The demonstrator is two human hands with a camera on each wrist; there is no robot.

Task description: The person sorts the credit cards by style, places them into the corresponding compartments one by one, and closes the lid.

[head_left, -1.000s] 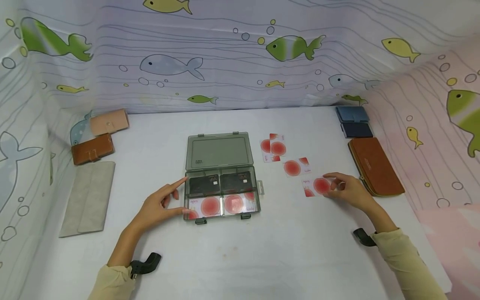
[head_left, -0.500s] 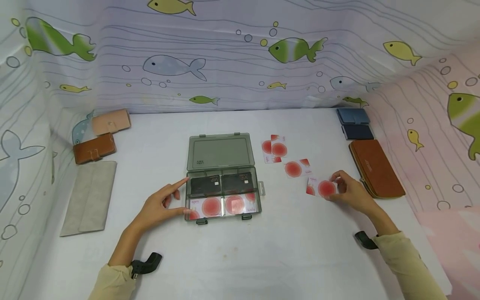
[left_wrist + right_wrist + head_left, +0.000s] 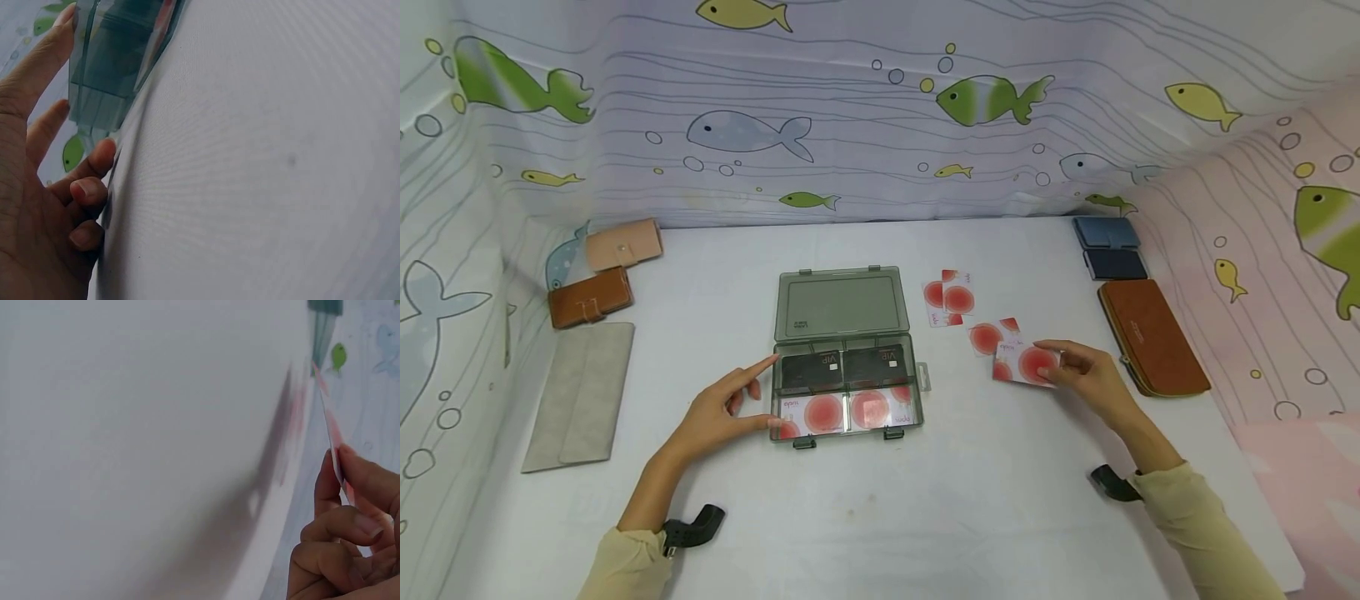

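In the head view a translucent green plastic box [image 3: 842, 304] lies with its lid folded back. Its two rear compartments hold black VIP cards [image 3: 809, 372]; its two front ones hold white cards with red circles [image 3: 812, 414]. My left hand [image 3: 718, 414] touches the box's left side with thumb and index finger, the other fingers curled loosely. My right hand [image 3: 1093, 377] pinches a white card with a red circle [image 3: 1017, 360] by its right end. That card is raised and tilted above the table, as the right wrist view shows, partly covering another such card [image 3: 984, 338] in the head view.
Two overlapping cards [image 3: 957, 297] lie beyond, right of the box. At left lie a beige wallet [image 3: 623, 244], a brown wallet [image 3: 591, 298] and a grey pouch [image 3: 578, 396]. At right are a blue wallet [image 3: 1107, 232], a dark blue case [image 3: 1116, 264] and a brown zip wallet [image 3: 1153, 336].
My right hand has lifted the card off the table and moved it to the left, over the neighbouring card's edge. The left hand stays at the box.
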